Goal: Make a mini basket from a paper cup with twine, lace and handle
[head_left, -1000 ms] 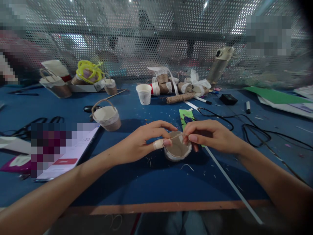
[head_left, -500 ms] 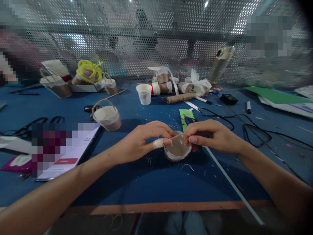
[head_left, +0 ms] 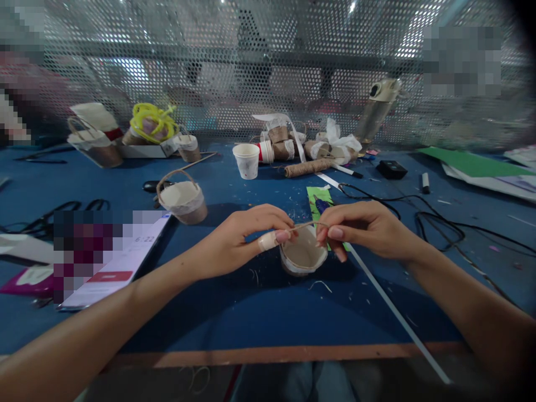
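Since the earlier frames the strand of twine [head_left: 310, 224] has lifted slightly above the cup's rim, and the fingers of the right hand [head_left: 368, 229] have shifted a little rightwards, showing more of one lower finger. A perforated screen [head_left: 251, 67] spans the top of the frame. Below it, the blue worktop [head_left: 259, 318] fills most of the picture. Near the centre the left hand [head_left: 237, 243], with a beige plaster [head_left: 268, 241] on its thumb, has thumb and fingers clamped on one end of the twine; the right hand pinches the other end the same way. A pale strip [head_left: 389, 301] runs from beside the right hand to the lower right. Under the twine, just below centre, the white-rimmed cup [head_left: 304, 265] sits upright; whether any fingers touch its rim I cannot tell. Left of centre stands a handled cup [head_left: 188, 204], its loop upright. A white paper cup [head_left: 247, 164] stands upper centre, with a roll of twine [head_left: 307, 167] lying to its right. A dark blue pointed tool [head_left: 321, 204], partly hidden, lies just beyond the right hand.
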`<action>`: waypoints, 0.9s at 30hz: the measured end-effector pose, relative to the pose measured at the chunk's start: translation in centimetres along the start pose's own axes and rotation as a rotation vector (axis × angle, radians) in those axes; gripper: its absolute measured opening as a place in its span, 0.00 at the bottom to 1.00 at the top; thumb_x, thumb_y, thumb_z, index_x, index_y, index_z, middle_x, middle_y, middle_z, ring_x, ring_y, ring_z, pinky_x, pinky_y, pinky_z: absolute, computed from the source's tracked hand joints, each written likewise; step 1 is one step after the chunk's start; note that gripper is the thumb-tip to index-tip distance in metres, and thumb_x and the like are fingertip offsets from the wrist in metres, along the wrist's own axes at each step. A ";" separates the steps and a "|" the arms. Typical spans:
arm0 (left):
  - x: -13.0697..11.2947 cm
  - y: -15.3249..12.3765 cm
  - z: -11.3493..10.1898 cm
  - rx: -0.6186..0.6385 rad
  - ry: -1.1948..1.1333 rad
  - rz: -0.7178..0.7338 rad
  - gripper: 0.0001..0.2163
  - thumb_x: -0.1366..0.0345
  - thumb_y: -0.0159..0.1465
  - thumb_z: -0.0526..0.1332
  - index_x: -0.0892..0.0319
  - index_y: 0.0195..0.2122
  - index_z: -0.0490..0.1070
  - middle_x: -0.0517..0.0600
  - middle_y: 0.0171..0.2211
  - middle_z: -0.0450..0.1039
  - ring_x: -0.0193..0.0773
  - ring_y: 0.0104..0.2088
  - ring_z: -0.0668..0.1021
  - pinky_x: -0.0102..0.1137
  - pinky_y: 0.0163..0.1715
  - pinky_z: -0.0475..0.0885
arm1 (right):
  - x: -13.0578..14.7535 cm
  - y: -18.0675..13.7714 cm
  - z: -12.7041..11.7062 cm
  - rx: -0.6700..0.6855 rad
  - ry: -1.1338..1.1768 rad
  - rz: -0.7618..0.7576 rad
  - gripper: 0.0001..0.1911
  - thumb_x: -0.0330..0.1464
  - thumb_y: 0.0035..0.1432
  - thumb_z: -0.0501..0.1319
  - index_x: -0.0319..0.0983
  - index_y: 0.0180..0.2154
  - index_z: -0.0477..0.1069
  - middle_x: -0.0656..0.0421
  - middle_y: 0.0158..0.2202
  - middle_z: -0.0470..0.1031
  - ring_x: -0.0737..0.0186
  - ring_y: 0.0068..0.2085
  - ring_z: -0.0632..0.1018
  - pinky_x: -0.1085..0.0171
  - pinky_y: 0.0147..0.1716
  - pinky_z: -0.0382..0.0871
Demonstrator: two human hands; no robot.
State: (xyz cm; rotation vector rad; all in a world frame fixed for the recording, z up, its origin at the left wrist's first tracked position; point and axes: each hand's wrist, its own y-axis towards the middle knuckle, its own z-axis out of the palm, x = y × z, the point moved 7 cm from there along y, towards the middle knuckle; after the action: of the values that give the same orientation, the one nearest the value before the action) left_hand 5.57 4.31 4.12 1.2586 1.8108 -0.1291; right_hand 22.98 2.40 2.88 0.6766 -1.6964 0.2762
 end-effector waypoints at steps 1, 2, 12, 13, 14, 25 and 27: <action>-0.1 0.0 -0.1 -0.007 -0.006 0.007 0.09 0.68 0.72 0.57 0.58 0.42 0.78 0.55 0.46 0.79 0.42 0.50 0.78 0.37 0.55 0.72 | 0.1 0.0 0.0 -0.002 0.015 -0.013 0.10 0.35 0.67 0.63 0.37 0.37 0.79 0.57 0.33 0.78 0.72 0.24 0.77 0.70 0.24 0.71; -0.1 0.0 -0.1 -0.020 -0.011 0.016 0.08 0.68 0.71 0.58 0.58 0.42 0.78 0.55 0.45 0.80 0.42 0.50 0.78 0.37 0.54 0.72 | 0.1 0.0 0.0 -0.007 0.035 -0.027 0.10 0.35 0.67 0.63 0.37 0.37 0.79 0.57 0.34 0.79 0.72 0.23 0.77 0.71 0.23 0.71; -0.6 0.0 -0.3 -0.057 -0.186 -0.077 0.07 0.66 0.70 0.61 0.58 0.39 0.80 0.51 0.38 0.82 0.39 0.41 0.79 0.34 0.46 0.74 | -0.5 -0.3 0.2 -0.025 0.293 0.042 0.09 0.35 0.66 0.64 0.36 0.39 0.80 0.56 0.31 0.81 0.71 0.20 0.79 0.76 0.13 0.69; -0.6 -0.1 -0.2 -0.046 -0.218 -0.092 0.08 0.67 0.70 0.61 0.58 0.39 0.81 0.51 0.38 0.83 0.39 0.42 0.80 0.34 0.46 0.74 | -0.6 -0.3 0.2 -0.023 0.314 0.041 0.10 0.36 0.66 0.63 0.37 0.40 0.80 0.56 0.31 0.80 0.70 0.21 0.79 0.76 0.13 0.69; -0.5 -0.1 -0.1 -0.040 -0.251 -0.099 0.08 0.67 0.70 0.61 0.57 0.40 0.81 0.51 0.37 0.83 0.39 0.42 0.80 0.34 0.46 0.74 | -0.6 -0.4 0.1 -0.024 0.332 0.043 0.11 0.36 0.67 0.63 0.37 0.40 0.80 0.56 0.31 0.80 0.70 0.22 0.79 0.76 0.13 0.69; 0.0 -0.2 -0.6 -0.057 -0.281 -0.132 0.06 0.68 0.68 0.64 0.54 0.39 0.82 0.46 0.33 0.82 0.35 0.39 0.79 0.27 0.40 0.74 | -0.5 -0.3 -0.8 -0.062 0.228 0.058 0.10 0.36 0.65 0.65 0.36 0.35 0.80 0.60 0.24 0.77 0.78 0.16 0.70 0.77 0.12 0.60; 0.0 -0.2 -0.6 -0.059 -0.274 -0.128 0.06 0.68 0.67 0.65 0.54 0.39 0.82 0.47 0.32 0.82 0.36 0.38 0.79 0.28 0.40 0.74 | -0.3 -0.3 -0.9 -0.065 0.195 0.057 0.10 0.35 0.65 0.65 0.36 0.34 0.80 0.60 0.24 0.76 0.79 0.15 0.68 0.77 0.11 0.58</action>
State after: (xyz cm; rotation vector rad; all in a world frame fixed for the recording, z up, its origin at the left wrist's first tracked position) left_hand 5.01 4.55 4.44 1.0288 1.6435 -0.3026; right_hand 23.89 2.71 2.81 0.5366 -1.5331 0.3154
